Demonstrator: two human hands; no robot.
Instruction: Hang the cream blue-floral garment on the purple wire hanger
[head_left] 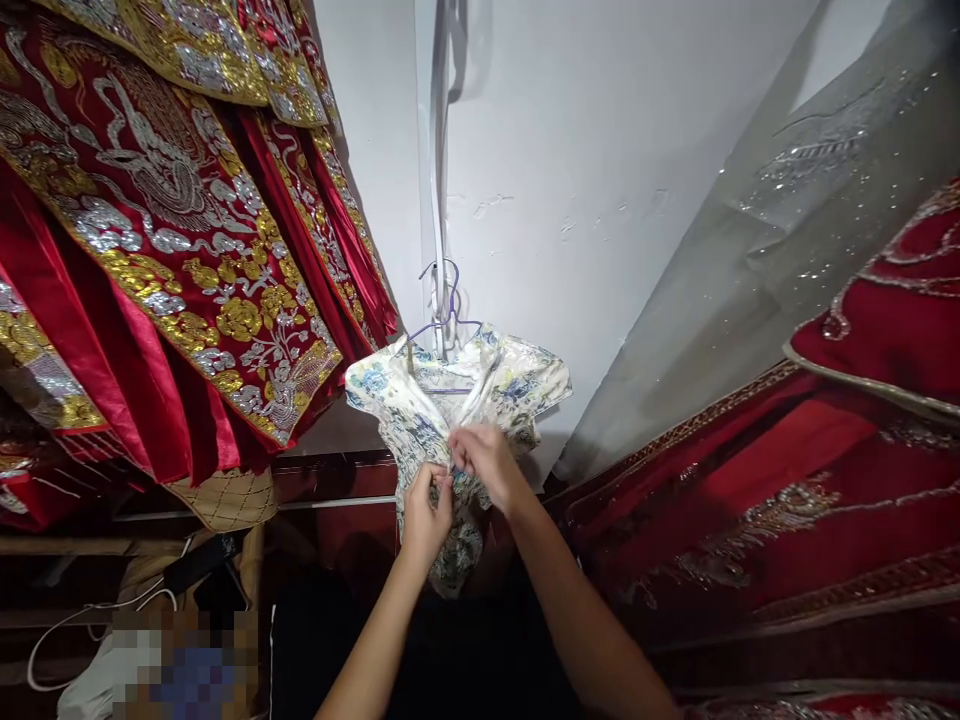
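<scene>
Head view: floral dress (420, 400) pinched between left hand (424, 515) and right hand (486, 462).

text: none legible | labels/brands/numbers/signs: none readable | red embroidered garments (172, 230): gold and silver ornament only, no lettering | floral dress (450, 400) on purple hanger (442, 310): printed flowers, no tag visible | white wall (600, 150): unmarked | lower-left patch (187, 665): pixelated, unreadable
</scene>
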